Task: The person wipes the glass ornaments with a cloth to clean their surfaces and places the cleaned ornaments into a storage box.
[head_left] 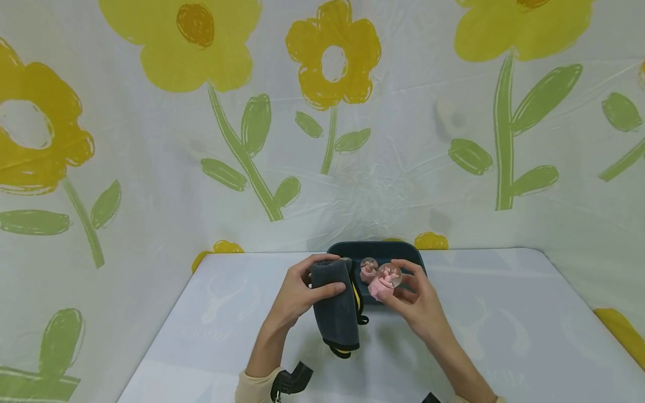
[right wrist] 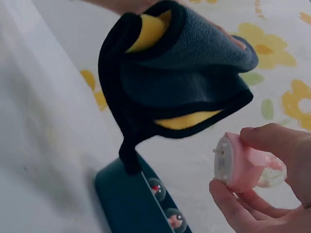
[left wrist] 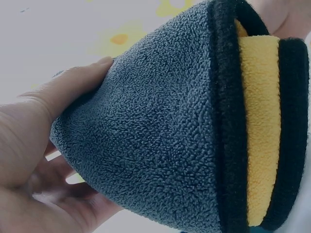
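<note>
My left hand (head_left: pixel 296 292) grips a folded cloth (head_left: pixel 335 313), dark grey with black edging and a yellow inner side. The thumb presses its near face, as the left wrist view shows up close. A small snow globe (head_left: pixel 385 284) with a pink faceted base is pinched by my right hand (head_left: pixel 417 299), just right of the cloth. In the right wrist view its pale underside (right wrist: pixel 224 162) faces the cloth, apart from it. Another pink-based snow globe (head_left: pixel 368 271) stands in the dark teal tray (head_left: pixel 410 253) behind the hands.
Two clear globes, one with red inside (right wrist: pixel 156 189), show in the tray in the right wrist view. The white table (head_left: pixel 221 313) has faint printed deer. A flower-printed sheet (head_left: pixel 403 184) hangs behind the table and at its sides.
</note>
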`<state>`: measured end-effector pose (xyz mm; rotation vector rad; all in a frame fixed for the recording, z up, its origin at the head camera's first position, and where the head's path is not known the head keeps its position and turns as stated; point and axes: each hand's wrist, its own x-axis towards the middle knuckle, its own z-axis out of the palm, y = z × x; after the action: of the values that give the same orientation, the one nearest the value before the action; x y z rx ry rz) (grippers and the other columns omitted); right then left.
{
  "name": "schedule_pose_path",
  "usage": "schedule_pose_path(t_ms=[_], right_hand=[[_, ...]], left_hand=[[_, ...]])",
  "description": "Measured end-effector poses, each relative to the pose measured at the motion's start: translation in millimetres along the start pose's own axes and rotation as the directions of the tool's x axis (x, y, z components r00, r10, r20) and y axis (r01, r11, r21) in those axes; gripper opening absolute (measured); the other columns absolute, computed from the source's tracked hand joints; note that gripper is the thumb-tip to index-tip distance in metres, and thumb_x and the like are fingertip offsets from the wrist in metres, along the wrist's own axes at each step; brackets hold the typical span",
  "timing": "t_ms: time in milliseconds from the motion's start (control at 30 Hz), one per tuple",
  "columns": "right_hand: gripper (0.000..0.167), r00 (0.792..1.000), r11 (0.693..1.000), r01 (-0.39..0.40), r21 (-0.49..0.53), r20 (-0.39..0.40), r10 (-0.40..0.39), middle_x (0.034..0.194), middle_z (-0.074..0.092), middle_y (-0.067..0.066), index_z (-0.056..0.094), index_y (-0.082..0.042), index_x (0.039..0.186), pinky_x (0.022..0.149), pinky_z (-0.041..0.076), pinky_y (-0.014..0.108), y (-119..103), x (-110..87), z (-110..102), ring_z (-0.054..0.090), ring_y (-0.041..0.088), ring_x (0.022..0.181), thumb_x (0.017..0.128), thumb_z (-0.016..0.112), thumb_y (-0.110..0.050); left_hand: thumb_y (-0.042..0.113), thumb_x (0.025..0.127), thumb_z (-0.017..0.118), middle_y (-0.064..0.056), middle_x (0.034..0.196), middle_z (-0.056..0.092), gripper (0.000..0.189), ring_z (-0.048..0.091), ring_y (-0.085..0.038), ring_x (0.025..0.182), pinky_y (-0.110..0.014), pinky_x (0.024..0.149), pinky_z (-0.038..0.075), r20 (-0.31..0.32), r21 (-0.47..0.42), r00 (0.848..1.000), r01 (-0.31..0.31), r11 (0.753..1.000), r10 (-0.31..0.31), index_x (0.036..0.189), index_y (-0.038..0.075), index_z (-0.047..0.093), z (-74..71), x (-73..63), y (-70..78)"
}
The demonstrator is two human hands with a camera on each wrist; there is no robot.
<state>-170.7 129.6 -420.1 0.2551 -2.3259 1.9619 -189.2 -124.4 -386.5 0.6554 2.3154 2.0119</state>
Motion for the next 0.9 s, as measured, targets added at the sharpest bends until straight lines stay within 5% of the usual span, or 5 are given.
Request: schedule_pose_path(t_ms=[233, 467, 900], right_hand=[[0.067, 0.994, 0.984, 0.094, -0.154, -0.039, -0.101, 0.110, 0.065, 0.016, 0.044, -0.022, 0.137, 0.075, 0.057, 0.022, 8.9, 6.0, -7.3, 0.072, 0.022, 0.092, 0.082, 0.081, -0.025], [0.066, 0.964, 0.911, 0.235, -0.339, -0.039, -0.263, 0.099, 0.071, 0.006, 0.047, -0.017, 0.135, 0.078, 0.059, 0.027, 13.8, 15.9, -14.4, 0.070, 0.013, 0.085, 0.080, 0.083, -0.023], [0.062, 0.973, 0.881, 0.197, -0.430, -0.026, -0.230, 0.121, 0.061, 0.022, 0.050, -0.010, 0.132, 0.070, 0.058, 0.027, 19.6, 43.8, -22.4, 0.071, 0.025, 0.085, 0.079, 0.082, -0.016]], left_hand=[[0.015, 0.082, 0.080, -0.012, 0.112, 0.065, 0.047, 0.067, -0.024, 0.087, -0.037, 0.078, 0.059, 0.001, -0.010, 1.000, -0.001, 1.000, 0.001, 0.125, 0.023, 0.064, -1.1, -0.6, 0.0], [0.015, 0.082, 0.079, -0.012, 0.112, 0.066, 0.047, 0.067, -0.024, 0.087, -0.036, 0.078, 0.059, 0.007, -0.018, 1.000, -0.008, 1.000, 0.008, 0.126, 0.022, 0.064, -1.2, -0.2, 0.2], [0.017, 0.082, 0.079, -0.011, 0.111, 0.065, 0.046, 0.065, -0.024, 0.088, -0.037, 0.079, 0.058, -0.003, -0.009, 1.000, -0.009, 1.000, 0.009, 0.125, 0.023, 0.064, -3.4, -0.3, -0.5]])
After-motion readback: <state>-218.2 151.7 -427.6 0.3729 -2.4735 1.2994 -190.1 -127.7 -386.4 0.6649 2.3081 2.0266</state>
